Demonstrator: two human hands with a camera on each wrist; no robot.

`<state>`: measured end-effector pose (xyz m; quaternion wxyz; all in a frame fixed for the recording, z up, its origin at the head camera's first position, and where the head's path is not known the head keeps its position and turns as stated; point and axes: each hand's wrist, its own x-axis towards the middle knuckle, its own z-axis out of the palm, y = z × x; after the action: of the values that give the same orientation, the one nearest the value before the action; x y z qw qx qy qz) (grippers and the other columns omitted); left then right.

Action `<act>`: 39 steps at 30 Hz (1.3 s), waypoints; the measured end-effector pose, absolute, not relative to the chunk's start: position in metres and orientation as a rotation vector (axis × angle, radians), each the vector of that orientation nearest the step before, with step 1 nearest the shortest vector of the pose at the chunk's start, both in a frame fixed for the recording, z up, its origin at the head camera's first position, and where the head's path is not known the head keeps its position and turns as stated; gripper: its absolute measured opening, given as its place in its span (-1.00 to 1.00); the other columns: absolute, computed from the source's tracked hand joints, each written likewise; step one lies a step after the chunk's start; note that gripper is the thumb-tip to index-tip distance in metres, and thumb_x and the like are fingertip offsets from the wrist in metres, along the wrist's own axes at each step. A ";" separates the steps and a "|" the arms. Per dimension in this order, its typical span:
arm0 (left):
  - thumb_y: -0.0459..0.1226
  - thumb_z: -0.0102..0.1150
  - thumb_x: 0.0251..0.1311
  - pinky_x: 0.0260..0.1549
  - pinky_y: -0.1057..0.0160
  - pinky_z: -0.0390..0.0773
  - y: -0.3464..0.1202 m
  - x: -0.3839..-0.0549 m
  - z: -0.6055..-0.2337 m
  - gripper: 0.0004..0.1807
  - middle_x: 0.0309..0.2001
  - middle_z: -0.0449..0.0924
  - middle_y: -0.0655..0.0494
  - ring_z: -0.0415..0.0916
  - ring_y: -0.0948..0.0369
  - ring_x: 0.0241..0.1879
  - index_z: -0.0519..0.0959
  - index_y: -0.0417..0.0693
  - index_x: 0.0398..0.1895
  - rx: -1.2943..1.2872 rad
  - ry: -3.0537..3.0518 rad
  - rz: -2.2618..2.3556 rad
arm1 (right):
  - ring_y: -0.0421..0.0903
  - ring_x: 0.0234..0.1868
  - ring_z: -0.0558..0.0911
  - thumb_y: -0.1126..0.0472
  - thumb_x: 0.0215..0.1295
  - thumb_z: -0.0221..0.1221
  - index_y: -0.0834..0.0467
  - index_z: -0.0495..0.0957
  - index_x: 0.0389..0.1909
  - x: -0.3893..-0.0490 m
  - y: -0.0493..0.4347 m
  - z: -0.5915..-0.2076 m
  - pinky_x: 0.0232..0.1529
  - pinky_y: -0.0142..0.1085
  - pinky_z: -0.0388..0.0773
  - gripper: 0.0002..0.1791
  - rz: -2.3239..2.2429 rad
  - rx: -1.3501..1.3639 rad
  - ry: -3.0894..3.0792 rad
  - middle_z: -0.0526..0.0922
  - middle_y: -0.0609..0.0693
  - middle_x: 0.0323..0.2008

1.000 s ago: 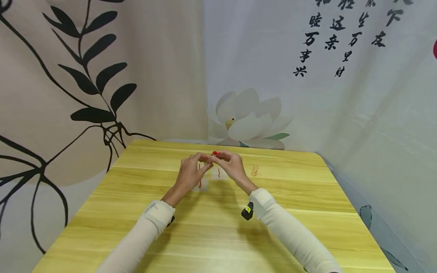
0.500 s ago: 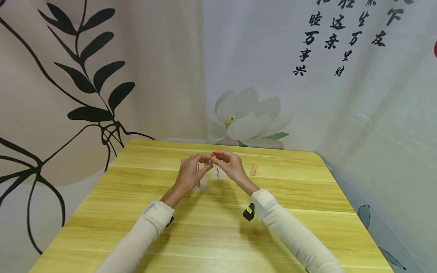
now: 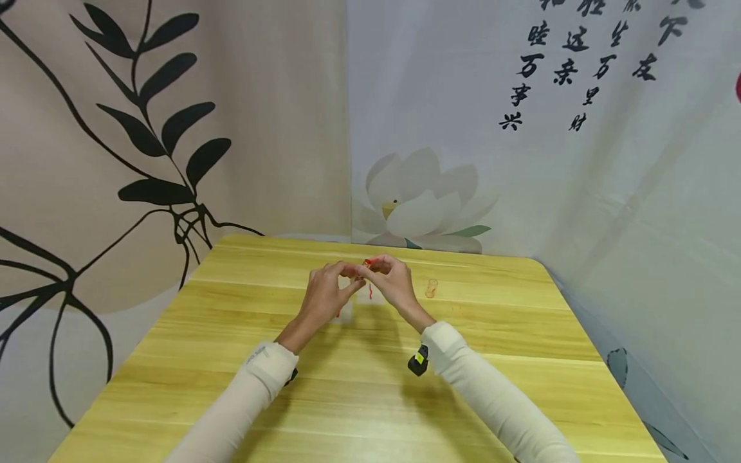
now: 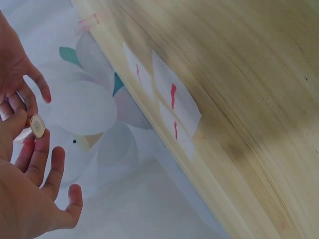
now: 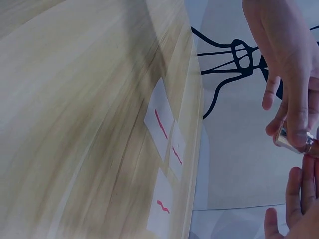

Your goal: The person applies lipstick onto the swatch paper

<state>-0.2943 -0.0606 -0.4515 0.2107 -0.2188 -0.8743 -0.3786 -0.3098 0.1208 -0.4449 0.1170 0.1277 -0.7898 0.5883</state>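
Observation:
Both hands meet over the far middle of the table. Between their fingertips is a small lipstick point(image 3: 367, 262) with a red part on top in the head view. My left hand point(image 3: 324, 292) pinches its gold end, whose round face point(image 4: 37, 125) shows in the left wrist view. My right hand point(image 3: 395, 283) pinches the other side with thumb and fingers, hiding much of it. Shiny gold casing point(image 5: 285, 139) shows beside a thumb in the right wrist view. Below the hands lie three white paper pieces point(image 4: 177, 92), each with a red stroke point(image 5: 161, 123).
A flat orange-outlined shape point(image 3: 431, 288) lies on the wooden table point(image 3: 359, 399) right of the hands. Behind the far edge hangs a printed cloth backdrop point(image 3: 289, 128) with leaves, a lotus and lettering. A small black device point(image 3: 418, 361) sits at the right cuff.
The hands stay together and shift slightly right. The left hand now covers more of the left papers and their red strokes. Both hands keep their hold on the lipstick.

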 end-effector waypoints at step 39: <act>-0.19 0.37 0.37 0.01 -0.11 0.55 -0.067 -0.293 -0.461 -0.73 -0.13 0.77 -0.01 0.67 -0.02 -0.12 0.73 -0.12 0.03 -0.704 -2.420 -1.071 | 0.12 0.21 0.66 0.17 0.46 0.29 0.22 0.68 0.16 -0.310 0.130 -0.450 0.31 0.08 0.48 -0.67 1.777 0.655 -2.393 0.75 0.14 0.08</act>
<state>-0.2925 -0.0670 -0.4614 0.2002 -0.2519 -0.8658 -0.3832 -0.3097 0.1299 -0.4496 0.0452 0.2143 -0.7834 0.5816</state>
